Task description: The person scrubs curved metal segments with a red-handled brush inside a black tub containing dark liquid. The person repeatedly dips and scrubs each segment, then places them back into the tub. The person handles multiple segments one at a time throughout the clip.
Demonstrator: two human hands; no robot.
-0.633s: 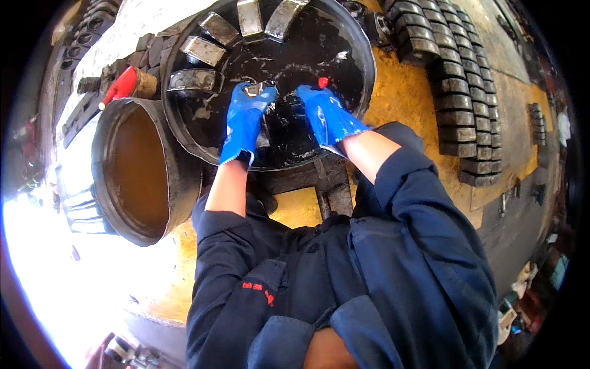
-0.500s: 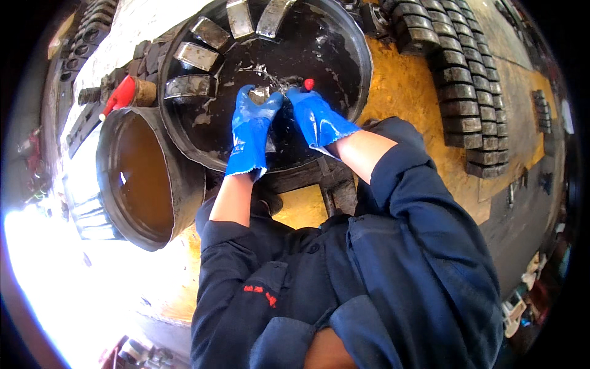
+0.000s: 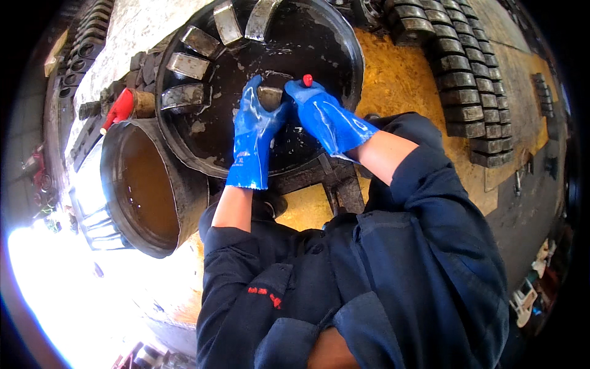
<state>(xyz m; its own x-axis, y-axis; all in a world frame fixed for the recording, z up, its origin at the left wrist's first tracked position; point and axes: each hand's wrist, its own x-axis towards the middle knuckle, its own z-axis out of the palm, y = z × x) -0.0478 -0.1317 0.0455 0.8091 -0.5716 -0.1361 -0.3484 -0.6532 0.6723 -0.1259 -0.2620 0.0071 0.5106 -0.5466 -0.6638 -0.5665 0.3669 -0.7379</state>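
My left hand [image 3: 256,120], in a long blue rubber glove, is closed around a small curved metal block [image 3: 270,97] over a wide round pan [image 3: 358,67] of dark liquid. Just to its right, my right hand [image 3: 314,106] wears a matching glove. Its fingers are wrapped around a tool whose red handle end [image 3: 308,80] sticks up past the thumb. The tool's working end is hidden by the glove. Several wet curved metal blocks [image 3: 187,65] lean along the pan's left and far inner wall.
Left of the pan, a tilted metal bucket [image 3: 195,200] holds brownish liquid. Behind it lies a red tool [image 3: 121,109] with a tan block end. Stacked rows of dark curved blocks [image 3: 462,98] stand on the right. A dark metal stand [image 3: 341,184] shows beneath the pan.
The splash between my hands has gone. The block in my left hand shows more fully, and my right hand sits slightly farther from it. The whole view has shifted a little.
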